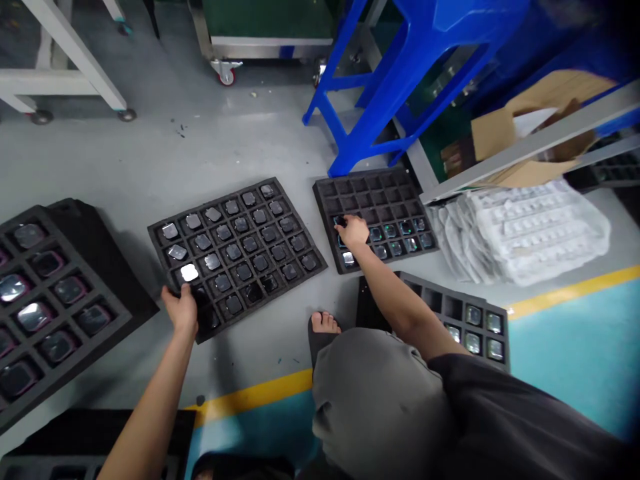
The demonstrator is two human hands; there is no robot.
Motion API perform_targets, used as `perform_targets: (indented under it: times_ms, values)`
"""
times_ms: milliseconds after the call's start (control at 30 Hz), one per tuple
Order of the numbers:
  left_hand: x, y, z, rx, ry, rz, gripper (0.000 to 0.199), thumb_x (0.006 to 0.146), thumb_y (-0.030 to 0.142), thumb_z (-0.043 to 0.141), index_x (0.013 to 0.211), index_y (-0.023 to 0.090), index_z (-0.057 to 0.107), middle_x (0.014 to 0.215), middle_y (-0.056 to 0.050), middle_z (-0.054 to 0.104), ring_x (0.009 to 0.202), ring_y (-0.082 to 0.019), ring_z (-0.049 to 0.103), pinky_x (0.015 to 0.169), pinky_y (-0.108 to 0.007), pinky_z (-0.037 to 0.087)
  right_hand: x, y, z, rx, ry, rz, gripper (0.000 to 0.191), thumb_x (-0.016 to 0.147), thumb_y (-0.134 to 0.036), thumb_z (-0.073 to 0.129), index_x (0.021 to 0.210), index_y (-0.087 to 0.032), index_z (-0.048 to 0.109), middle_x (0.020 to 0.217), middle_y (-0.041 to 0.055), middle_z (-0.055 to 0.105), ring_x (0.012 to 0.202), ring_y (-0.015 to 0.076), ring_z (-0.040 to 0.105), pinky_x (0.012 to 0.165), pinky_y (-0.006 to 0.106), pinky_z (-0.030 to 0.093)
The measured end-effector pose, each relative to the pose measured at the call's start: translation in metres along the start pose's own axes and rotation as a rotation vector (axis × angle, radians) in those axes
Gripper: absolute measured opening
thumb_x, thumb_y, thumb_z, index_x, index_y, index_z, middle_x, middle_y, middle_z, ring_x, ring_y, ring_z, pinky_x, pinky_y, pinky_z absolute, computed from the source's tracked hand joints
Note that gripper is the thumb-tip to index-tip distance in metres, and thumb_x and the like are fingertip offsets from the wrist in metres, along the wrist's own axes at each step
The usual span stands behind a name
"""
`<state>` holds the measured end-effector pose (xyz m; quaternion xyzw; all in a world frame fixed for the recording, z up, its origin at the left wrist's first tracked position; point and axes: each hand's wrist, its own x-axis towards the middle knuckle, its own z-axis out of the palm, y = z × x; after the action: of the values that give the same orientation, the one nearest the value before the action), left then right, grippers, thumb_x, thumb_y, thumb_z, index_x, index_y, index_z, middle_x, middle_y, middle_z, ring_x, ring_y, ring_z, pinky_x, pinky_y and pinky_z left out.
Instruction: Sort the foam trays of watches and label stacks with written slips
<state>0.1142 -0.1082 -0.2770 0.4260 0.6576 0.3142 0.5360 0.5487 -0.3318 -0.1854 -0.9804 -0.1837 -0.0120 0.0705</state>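
Note:
My left hand [181, 310] is at the near left edge of a black compartment tray [263, 297], its thumb over the rim and its fingers along the outside. Dark, glossy square pieces with rounded corners [189, 273] sit in that tray's pockets. To the right, my right hand [354, 232] reaches into a second black tray [327, 200]. Its fingertips are closed at a pocket on the left side, on a dark square piece [341, 220] that they partly cover. Similar pieces fill the near rows of this tray; its far rows have bare pockets.
Stacked black trays with more pieces [65, 293] stand at left. Another partly filled tray [475, 303] lies beside my right knee. A blue stool [370, 93] stands behind the right tray. White molded plastic trays [530, 230] and an open cardboard box [545, 120] are at right.

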Motion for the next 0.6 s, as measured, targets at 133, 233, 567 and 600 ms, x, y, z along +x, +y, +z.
perform_targets:
  times_ms: [133,233,567,600]
  values:
    - [-0.015,0.01,0.007,0.108,0.017,0.202,0.08,0.088,0.022,0.062,0.157,0.002,0.028,0.165,-0.026,0.025,0.158,-0.03,0.022,0.133,-0.042,0.014,0.012,-0.008,-0.008,0.084,-0.025,0.022,0.034,0.083,-0.019,0.066,0.114,-0.007,0.075,0.116,0.0237,0.069,0.121,0.0336,0.064,0.111,0.046,0.045]
    - [-0.022,0.024,0.024,0.081,-0.001,0.384,0.078,0.089,0.022,0.059,0.157,0.0,0.026,0.168,-0.026,0.014,0.161,-0.027,0.009,0.134,-0.041,0.008,0.014,-0.008,-0.019,0.216,-0.039,0.069,0.03,0.086,-0.017,0.056,0.105,-0.005,0.075,0.103,0.0194,0.073,0.108,0.0264,0.069,0.101,0.036,0.051]
    - [-0.116,0.192,0.048,-0.123,-0.537,0.173,0.036,0.091,0.022,0.059,0.125,0.012,0.061,0.112,-0.016,0.071,0.105,-0.023,0.068,0.109,-0.041,0.051,-0.066,-0.112,-0.171,0.795,-0.325,0.057,0.044,0.091,-0.039,0.05,0.122,-0.01,0.063,0.095,0.0074,0.069,0.068,0.0075,0.059,0.07,0.021,0.055]
    - [-0.137,0.216,0.042,-0.161,-0.593,0.097,0.036,0.09,0.024,0.062,0.124,0.013,0.062,0.11,-0.015,0.071,0.102,-0.022,0.069,0.104,-0.039,0.054,-0.079,-0.13,-0.198,0.826,-0.362,0.028,0.042,0.089,-0.04,0.054,0.118,-0.012,0.065,0.093,0.0065,0.069,0.068,0.0081,0.059,0.069,0.022,0.055]
